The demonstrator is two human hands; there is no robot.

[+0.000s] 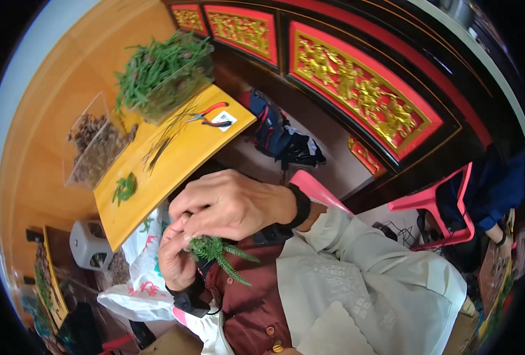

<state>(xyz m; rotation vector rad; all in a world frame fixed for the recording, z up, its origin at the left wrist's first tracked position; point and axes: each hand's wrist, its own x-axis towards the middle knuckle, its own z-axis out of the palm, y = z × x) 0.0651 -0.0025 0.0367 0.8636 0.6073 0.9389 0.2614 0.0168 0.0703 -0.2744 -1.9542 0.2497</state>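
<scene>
My left hand (pixel 176 257) pinches a green pine sprig (pixel 220 251), whose needled tips point away from the fingers toward my lap. Over it, my right hand (pixel 227 204) is closed, its fingertips meeting those of the left at the sprig's base. Whatever the right fingers grip is hidden between the two hands. On the yellow table (pixel 194 154) beside them lie another curled green sprig (pixel 124 188), a bunch of thin dark wires (pixel 166 137) and pliers (pixel 206 115) with red and black handles.
Clear bins of green sprigs (pixel 159 71) and pine cones (pixel 90 139) stand along the table's far side. A white plastic bag (pixel 141 296) hangs below, near a grey stool (pixel 89 244). Beyond are a dark bag (pixel 268 121), a pink chair (pixel 443 204) and a carved cabinet (pixel 357 83).
</scene>
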